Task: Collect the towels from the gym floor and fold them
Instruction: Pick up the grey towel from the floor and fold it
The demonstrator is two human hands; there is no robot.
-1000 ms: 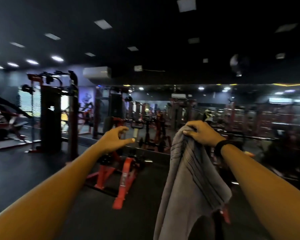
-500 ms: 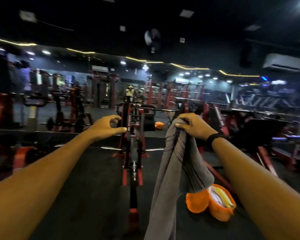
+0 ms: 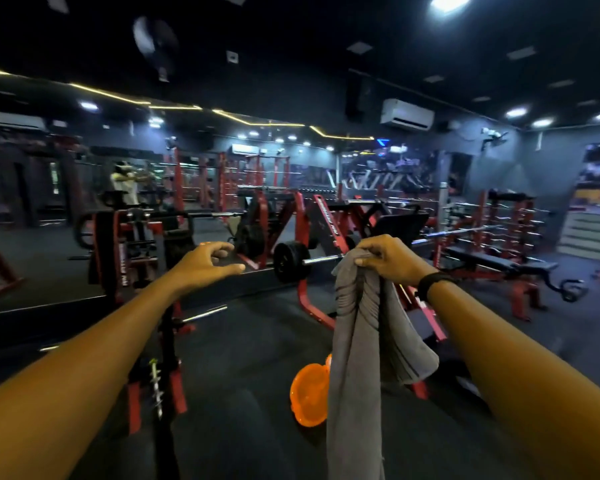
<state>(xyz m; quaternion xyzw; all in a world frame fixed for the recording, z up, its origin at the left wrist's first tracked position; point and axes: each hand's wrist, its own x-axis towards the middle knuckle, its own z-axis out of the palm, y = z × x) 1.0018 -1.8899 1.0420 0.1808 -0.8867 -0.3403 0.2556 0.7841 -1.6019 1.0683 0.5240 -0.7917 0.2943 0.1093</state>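
1. Right hand (image 3: pixel 392 259) clutched the grey towel (image 3: pixel 357 358), bunched and hanging at right
2. Left hand (image 3: pixel 205 263) held nothing, fingers loosely curled
3. Orange container (image 3: pixel 307 393) lay near, on the floor (image 3: pixel 243 341)
4. Progress: one towel collected, unfolded; folding remained

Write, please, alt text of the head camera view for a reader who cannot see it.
A person's right hand grips a grey towel by its top, so it hangs down, while the empty left hand reaches forward with loosely curled fingers. Behind are a dark gym floor, an orange container and red weight machines.
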